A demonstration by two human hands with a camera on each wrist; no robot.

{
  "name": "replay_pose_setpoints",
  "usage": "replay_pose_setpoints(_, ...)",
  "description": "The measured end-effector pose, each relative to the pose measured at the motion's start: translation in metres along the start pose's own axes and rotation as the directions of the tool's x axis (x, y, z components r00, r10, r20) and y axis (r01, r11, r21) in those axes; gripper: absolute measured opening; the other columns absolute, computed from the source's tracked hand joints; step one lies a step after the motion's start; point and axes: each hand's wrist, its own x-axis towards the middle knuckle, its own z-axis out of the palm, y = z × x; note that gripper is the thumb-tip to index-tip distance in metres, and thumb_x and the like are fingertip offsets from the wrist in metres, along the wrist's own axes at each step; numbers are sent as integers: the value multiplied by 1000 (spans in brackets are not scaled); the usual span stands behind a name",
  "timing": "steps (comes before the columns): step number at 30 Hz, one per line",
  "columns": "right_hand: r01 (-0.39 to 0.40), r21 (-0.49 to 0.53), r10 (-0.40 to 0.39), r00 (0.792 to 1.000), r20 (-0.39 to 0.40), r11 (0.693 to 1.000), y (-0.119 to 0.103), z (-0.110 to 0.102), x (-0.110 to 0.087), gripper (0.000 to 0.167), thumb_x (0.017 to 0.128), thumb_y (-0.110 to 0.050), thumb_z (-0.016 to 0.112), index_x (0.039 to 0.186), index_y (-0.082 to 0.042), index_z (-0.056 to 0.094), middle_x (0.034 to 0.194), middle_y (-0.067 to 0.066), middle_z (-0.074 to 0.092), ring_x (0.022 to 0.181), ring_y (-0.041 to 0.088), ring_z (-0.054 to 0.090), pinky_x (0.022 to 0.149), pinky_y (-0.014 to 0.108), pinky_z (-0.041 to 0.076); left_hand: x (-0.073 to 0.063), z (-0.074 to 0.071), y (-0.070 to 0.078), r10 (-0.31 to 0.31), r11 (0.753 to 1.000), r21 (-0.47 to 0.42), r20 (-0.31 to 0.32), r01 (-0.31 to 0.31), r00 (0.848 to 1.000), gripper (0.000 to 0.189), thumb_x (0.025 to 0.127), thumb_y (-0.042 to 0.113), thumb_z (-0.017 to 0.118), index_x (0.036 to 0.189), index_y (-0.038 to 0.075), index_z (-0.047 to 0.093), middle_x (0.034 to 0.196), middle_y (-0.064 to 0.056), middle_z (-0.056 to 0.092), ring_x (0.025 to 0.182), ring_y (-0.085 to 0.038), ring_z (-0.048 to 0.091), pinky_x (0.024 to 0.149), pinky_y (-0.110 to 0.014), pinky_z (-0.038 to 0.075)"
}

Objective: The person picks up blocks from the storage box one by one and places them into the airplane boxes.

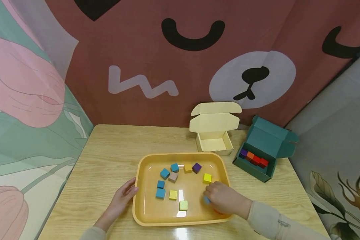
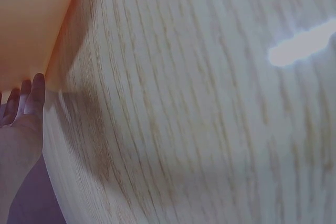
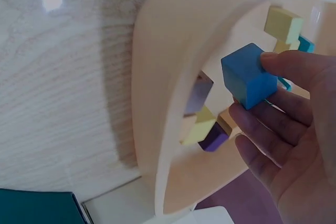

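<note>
My right hand (image 1: pixel 223 198) pinches a blue cube (image 3: pixel 249 75) between thumb and fingertips, over the right part of the yellow tray (image 1: pixel 159 222). In the head view that hand mostly covers the cube. Fingers of my left hand (image 1: pixel 123 196) lie against the outside of the tray's left wall, fairly straight in the left wrist view. Inside the tray are several blue cubes (image 1: pixel 160 193), a yellow cube (image 1: pixel 207 178), pale yellow ones (image 1: pixel 183 205), a purple one (image 1: pixel 196 168), an orange-yellow one (image 1: pixel 187 168) and a greyish-pink one (image 1: pixel 173 177).
Behind the tray stands a cream box (image 1: pixel 214 145) with its lid up and no cubes inside. To its right, an open dark green box (image 1: pixel 252 170) holds a row of purple, orange and red cubes (image 1: pixel 256 160). A printed curtain (image 1: pixel 144 110) hangs behind the wooden table (image 1: pixel 117 146).
</note>
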Motion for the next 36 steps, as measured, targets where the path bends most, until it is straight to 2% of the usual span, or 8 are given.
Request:
replay_pose_setpoints(4, -21, 21, 21, 1000, -13, 1000, 4, -4, -2, 16, 86, -20, 77, 96, -11, 70, 82, -5, 59, 73, 11, 50, 75, 25, 51, 0, 0, -1, 5, 1000, -6, -1, -5, 1000, 53, 101, 14, 58, 147, -7, 39, 149, -28, 39, 132, -42, 46, 94, -14, 44)
replay_pose_setpoints(10, -21, 4, 22, 995, -101, 1000, 11, -12, -7, 17, 83, -19, 80, 87, -11, 65, 72, -6, 45, 67, 11, 40, 64, 21, 42, 0, 0, -2, 8, 1000, 3, 1, -8, 1000, 53, 101, 15, 58, 147, -6, 40, 149, -26, 40, 131, -42, 46, 96, -18, 46)
replay_pose_setpoints(13, -39, 4, 39, 990, -138, 999, 15, -17, -10, 20, 80, -19, 83, 86, -11, 65, 71, -6, 43, 66, 11, 39, 62, 21, 41, 0, 0, -2, 8, 1000, 13, 4, -8, 1000, 53, 101, 16, 58, 147, -5, 40, 150, -26, 40, 131, -42, 46, 97, -20, 46)
replay_pose_setpoints(20, -72, -15, 67, 975, -213, 997, 28, -27, -19, 24, 76, -16, 86, 90, -7, 70, 79, -3, 57, 71, 13, 49, 70, 30, 53, 0, 1, -2, 3, 1000, 17, -1, -3, 1000, 54, 101, 17, 58, 147, -4, 40, 150, -25, 41, 131, -40, 47, 98, -19, 46)
replay_pose_setpoints(27, -122, -4, 116, 958, -263, 993, 40, -38, -28, 25, 73, -7, 87, 90, -6, 69, 83, 0, 61, 74, 16, 56, 71, 33, 55, 0, 0, -1, 6, 1000, 10, 0, -6, 1000, 53, 101, 16, 58, 147, -4, 40, 150, -25, 40, 131, -40, 47, 97, -17, 44)
replay_pose_setpoints(36, -171, -26, 159, 952, -262, 985, 58, -47, -40, 31, 68, -4, 89, 94, -3, 71, 83, 2, 63, 73, 18, 60, 68, 34, 57, 0, 0, 0, 8, 1000, -12, 12, -8, 1000, 52, 102, 13, 57, 147, -6, 39, 149, -27, 40, 132, -42, 46, 94, -14, 44)
